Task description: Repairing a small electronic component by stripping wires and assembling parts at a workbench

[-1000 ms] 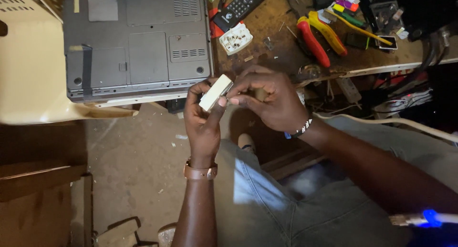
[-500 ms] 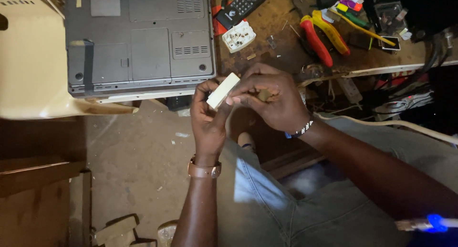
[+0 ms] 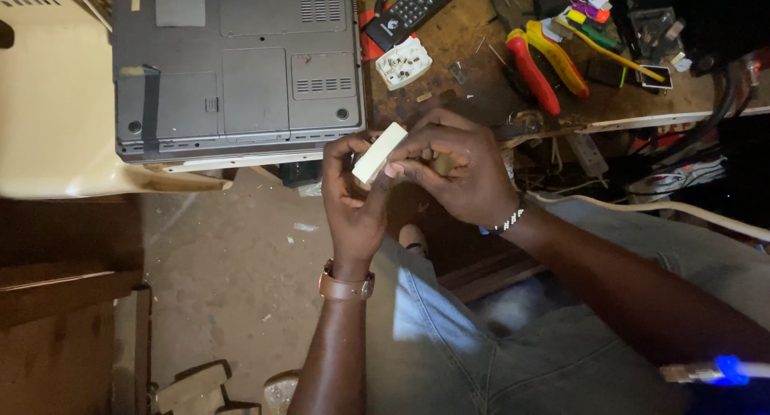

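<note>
We see an upturned grey laptop [image 3: 233, 66], a black remote [image 3: 413, 10], and red and yellow pliers [image 3: 545, 62] on our cluttered workbench [image 3: 481, 102].

The right hand [image 3: 461, 170] covers the far end of the cream block [image 3: 378, 152], and whatever its fingers pinch there cannot be made out. The grey laptop [image 3: 237, 66] (underside up) and the black remote [image 3: 413, 8] are cut off by the top edge.

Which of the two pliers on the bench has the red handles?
The red-handled pliers lie on the left of the pair, nearer the white socket piece. The yellow-handled pliers lie just right of them, touching.
</note>
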